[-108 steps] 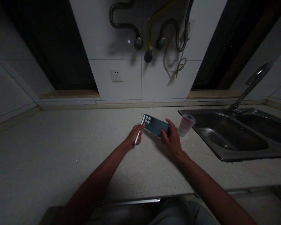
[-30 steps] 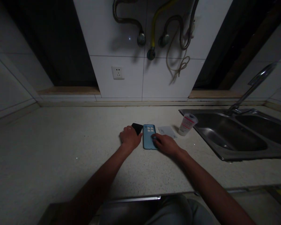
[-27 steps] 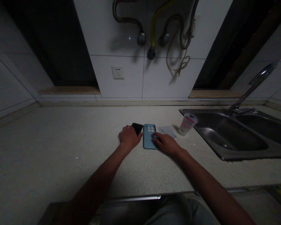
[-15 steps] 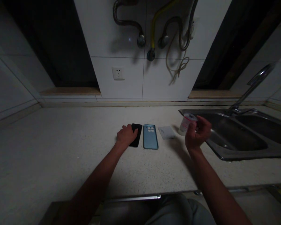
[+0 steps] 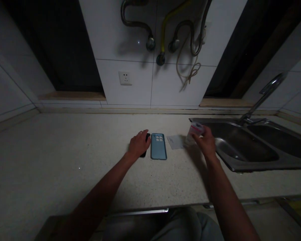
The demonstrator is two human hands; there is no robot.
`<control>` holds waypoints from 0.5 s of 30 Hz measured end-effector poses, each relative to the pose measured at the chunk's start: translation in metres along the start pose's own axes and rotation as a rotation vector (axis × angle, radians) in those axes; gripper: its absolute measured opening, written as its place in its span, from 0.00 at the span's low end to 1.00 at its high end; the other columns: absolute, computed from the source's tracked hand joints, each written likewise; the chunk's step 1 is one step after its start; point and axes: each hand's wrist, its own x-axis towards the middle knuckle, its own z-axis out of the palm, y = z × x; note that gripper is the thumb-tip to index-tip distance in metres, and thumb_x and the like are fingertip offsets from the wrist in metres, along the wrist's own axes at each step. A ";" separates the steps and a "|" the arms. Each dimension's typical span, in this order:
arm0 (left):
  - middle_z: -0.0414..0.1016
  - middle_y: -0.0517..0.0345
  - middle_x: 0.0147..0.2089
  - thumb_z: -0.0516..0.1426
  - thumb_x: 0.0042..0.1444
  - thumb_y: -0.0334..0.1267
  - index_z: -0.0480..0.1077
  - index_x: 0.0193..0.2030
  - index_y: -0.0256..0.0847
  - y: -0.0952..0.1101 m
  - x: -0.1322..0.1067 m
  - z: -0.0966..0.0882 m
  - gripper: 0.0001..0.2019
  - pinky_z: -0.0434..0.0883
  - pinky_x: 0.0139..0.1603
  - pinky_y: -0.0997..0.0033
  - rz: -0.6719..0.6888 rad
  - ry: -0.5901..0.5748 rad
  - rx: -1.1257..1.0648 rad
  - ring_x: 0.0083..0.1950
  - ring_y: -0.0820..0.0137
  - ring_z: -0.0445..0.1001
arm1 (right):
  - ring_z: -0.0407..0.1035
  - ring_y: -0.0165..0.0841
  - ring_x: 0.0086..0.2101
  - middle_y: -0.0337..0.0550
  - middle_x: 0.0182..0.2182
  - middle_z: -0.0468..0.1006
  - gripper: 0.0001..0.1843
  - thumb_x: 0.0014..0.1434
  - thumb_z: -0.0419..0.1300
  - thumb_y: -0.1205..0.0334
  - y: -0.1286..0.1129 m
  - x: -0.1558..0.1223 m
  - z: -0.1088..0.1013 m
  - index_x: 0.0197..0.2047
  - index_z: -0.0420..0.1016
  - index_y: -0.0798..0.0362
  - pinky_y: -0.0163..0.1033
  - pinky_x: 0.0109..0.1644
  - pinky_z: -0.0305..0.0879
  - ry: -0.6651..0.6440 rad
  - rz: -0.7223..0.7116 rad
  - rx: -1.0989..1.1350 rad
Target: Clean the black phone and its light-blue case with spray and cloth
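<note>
A blue phone case (image 5: 158, 150) lies flat on the pale speckled counter (image 5: 65, 157), camera holes facing up. Left of it lies a black phone (image 5: 144, 147), mostly covered by my left hand (image 5: 138, 144), whose fingers rest over it. A small white card (image 5: 175, 141) lies to the right of the case. My right hand (image 5: 204, 142) is closed round a small clear cup with a pink-and-white label (image 5: 194, 131), which stands at the counter's edge beside the sink.
A steel double sink (image 5: 251, 147) with a curved tap (image 5: 262, 95) fills the right side. On the tiled wall behind are a socket (image 5: 124, 78) and several hoses (image 5: 165, 30). The counter's front edge runs along the bottom.
The blue case was set down flat next to the black phone. My right hand left the case and moved right to the cup, closing on it. My left hand stayed on the phone.
</note>
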 end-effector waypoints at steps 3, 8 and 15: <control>0.74 0.49 0.58 0.50 0.66 0.40 0.66 0.63 0.41 0.003 -0.002 0.002 0.20 0.70 0.56 0.64 0.078 0.030 -0.053 0.56 0.62 0.73 | 0.74 0.43 0.34 0.51 0.35 0.81 0.33 0.44 0.67 0.43 0.002 0.001 -0.003 0.47 0.74 0.57 0.47 0.40 0.71 -0.015 0.100 -0.004; 0.77 0.46 0.51 0.50 0.65 0.36 0.70 0.56 0.36 0.008 -0.005 0.003 0.16 0.72 0.51 0.63 0.241 0.114 -0.164 0.50 0.63 0.75 | 0.74 0.40 0.30 0.45 0.28 0.79 0.25 0.46 0.66 0.44 -0.002 -0.002 0.001 0.38 0.79 0.57 0.47 0.37 0.72 -0.058 0.151 0.037; 0.72 0.58 0.34 0.55 0.62 0.40 0.72 0.53 0.38 0.021 -0.012 0.011 0.15 0.69 0.35 0.71 0.248 0.140 -0.632 0.30 0.72 0.69 | 0.77 0.36 0.30 0.41 0.30 0.81 0.23 0.37 0.77 0.53 -0.041 -0.020 0.023 0.34 0.78 0.54 0.41 0.29 0.80 -0.130 0.458 0.869</control>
